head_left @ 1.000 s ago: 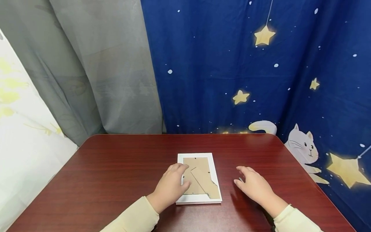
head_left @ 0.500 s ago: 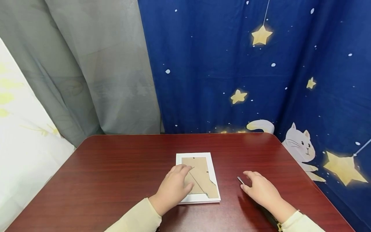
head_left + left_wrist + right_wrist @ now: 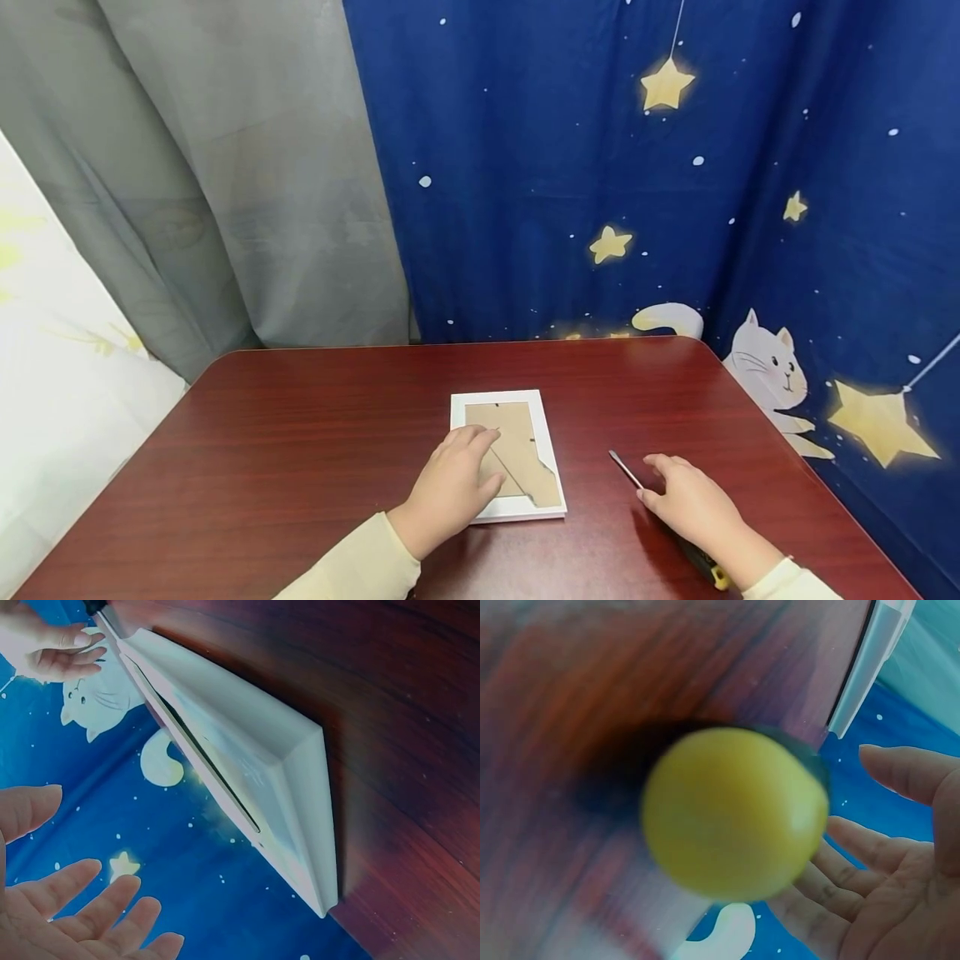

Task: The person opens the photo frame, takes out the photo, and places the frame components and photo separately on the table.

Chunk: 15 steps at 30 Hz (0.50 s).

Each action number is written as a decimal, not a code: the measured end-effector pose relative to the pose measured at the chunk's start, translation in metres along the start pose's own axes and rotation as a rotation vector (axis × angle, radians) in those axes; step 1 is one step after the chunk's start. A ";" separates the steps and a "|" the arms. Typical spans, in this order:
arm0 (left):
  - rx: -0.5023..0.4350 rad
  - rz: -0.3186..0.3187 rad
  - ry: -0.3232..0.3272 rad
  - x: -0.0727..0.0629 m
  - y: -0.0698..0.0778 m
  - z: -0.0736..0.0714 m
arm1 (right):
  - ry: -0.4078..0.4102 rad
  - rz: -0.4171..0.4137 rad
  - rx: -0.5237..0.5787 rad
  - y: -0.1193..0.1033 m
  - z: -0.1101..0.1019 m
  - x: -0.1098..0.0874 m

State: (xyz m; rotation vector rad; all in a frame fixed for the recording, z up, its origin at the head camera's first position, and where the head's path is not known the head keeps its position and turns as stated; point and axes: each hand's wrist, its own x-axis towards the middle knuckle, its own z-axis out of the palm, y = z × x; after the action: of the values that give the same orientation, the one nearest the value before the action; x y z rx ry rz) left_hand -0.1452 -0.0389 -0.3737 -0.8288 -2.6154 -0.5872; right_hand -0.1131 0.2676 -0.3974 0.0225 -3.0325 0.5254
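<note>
A white picture frame (image 3: 551,467) lies back-up on the table, its tan backing board (image 3: 517,425) showing. My left hand (image 3: 450,483) hovers over its left side; in the left wrist view the fingers (image 3: 112,907) are spread, apart from the frame and holding nothing. To the right, a screwdriver (image 3: 625,469) lies on the table, metal tip pointing away. Just above it is my right hand (image 3: 693,504), fingers loosely extended. The right wrist view has the handle's yellow end (image 3: 731,814) up close, beside the open palm (image 3: 900,900). Part of the handle is hidden under that hand.
The dark red wooden table (image 3: 315,433) has rounded far corners. Behind it hang a grey curtain (image 3: 247,167) and a blue starry curtain (image 3: 525,167) with a printed cat. White cloth (image 3: 60,358) is at the left.
My right hand has moved right, away from the picture frame, uncovering more of the screwdriver's shaft. My left hand has shifted slightly right over the frame. The head view has turned slightly.
</note>
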 end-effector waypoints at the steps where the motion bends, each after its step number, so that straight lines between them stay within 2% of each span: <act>1: 0.000 0.001 0.000 0.000 0.000 0.000 | -0.006 0.007 0.000 0.001 0.000 -0.001; 15: -0.009 0.024 0.013 0.000 0.006 0.003 | -0.066 0.065 -0.008 0.007 0.001 -0.009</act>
State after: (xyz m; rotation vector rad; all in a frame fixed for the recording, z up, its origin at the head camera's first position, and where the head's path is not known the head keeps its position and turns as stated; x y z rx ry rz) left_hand -0.1419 -0.0330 -0.3748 -0.8558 -2.5891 -0.5966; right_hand -0.1046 0.2745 -0.4009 -0.0602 -3.1088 0.5280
